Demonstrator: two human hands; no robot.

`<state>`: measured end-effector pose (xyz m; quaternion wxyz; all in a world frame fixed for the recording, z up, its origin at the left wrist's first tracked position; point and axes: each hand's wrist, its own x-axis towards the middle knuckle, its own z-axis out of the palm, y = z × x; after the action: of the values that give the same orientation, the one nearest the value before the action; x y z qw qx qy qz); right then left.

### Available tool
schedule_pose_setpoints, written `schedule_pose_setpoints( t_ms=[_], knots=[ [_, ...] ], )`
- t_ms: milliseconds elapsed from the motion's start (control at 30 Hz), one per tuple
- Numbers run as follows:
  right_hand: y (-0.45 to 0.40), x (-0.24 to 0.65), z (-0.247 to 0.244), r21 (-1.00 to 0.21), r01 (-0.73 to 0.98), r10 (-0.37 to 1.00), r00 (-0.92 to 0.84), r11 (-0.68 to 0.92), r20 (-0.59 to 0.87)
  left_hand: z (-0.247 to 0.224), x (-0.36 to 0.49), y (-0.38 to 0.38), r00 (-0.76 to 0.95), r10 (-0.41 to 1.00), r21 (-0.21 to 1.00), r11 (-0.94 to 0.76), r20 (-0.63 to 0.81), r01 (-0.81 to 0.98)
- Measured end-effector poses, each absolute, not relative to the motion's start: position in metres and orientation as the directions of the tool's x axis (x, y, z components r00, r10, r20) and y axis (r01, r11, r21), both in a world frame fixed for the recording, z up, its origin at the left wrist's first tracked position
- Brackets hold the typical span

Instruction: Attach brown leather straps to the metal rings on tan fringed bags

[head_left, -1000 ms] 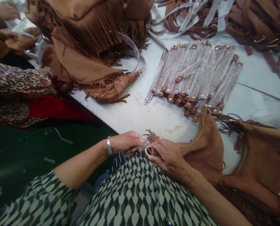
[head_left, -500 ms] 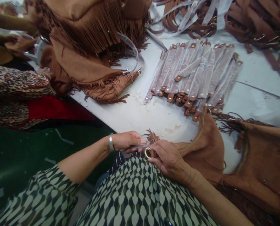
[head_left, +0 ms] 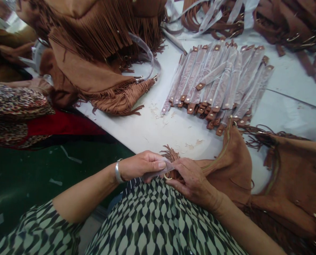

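Observation:
At the table's near edge, my left hand (head_left: 144,165) pinches a plastic-wrapped strap (head_left: 158,171) between thumb and fingers. Right beside it, my right hand (head_left: 192,179) is closed on the end of a brown suede bag (head_left: 236,166), by a gold ring (head_left: 168,176). The strap's tip lies over the ring and touches my right fingers. A small fringe tassel (head_left: 170,153) sticks up behind my hands. The bag stretches off to the right, its zipper edge rising toward the strap pile. My right fingertips are partly hidden.
Wrapped straps (head_left: 216,81) with brown riveted ends lie piled on the white table (head_left: 136,131). Fringed bags (head_left: 91,71) fill the back left, where another person's hand (head_left: 42,85) touches one. Brown belts (head_left: 290,28) are heaped back right; another bag (head_left: 301,170) lies right.
My left hand has brought the wrapped strap across to the right, over the gold ring, which now shows less. The other person's arm at the left has shifted slightly left.

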<state>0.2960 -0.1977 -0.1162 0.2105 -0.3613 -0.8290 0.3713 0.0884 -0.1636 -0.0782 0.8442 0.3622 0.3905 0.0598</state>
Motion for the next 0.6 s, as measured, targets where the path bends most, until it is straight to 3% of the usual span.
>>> schedule_pose_setpoints(
  t_ms=[267,433,500,600],
  knots=[
    [-0.199,0.312,-0.118,-0.82,0.433,0.848,-0.517,0.374,0.114,-0.079,0.091,-0.182,0.649,0.49,0.699,0.71,-0.582,0.092],
    [-0.209,0.351,-0.116,-0.847,0.466,0.945,-0.305,0.255,0.117,-0.064,0.088,-0.18,0.745,0.516,0.884,0.416,-0.422,0.213],
    [-0.214,0.357,-0.113,-0.834,0.472,0.935,-0.33,0.285,0.132,-0.061,0.089,-0.18,0.746,0.525,0.899,0.371,-0.409,0.232],
    [-0.216,0.351,-0.107,-0.815,0.469,0.877,-0.471,0.341,0.095,-0.064,0.091,-0.182,0.716,0.491,0.826,0.519,-0.497,0.217]
  ],
)
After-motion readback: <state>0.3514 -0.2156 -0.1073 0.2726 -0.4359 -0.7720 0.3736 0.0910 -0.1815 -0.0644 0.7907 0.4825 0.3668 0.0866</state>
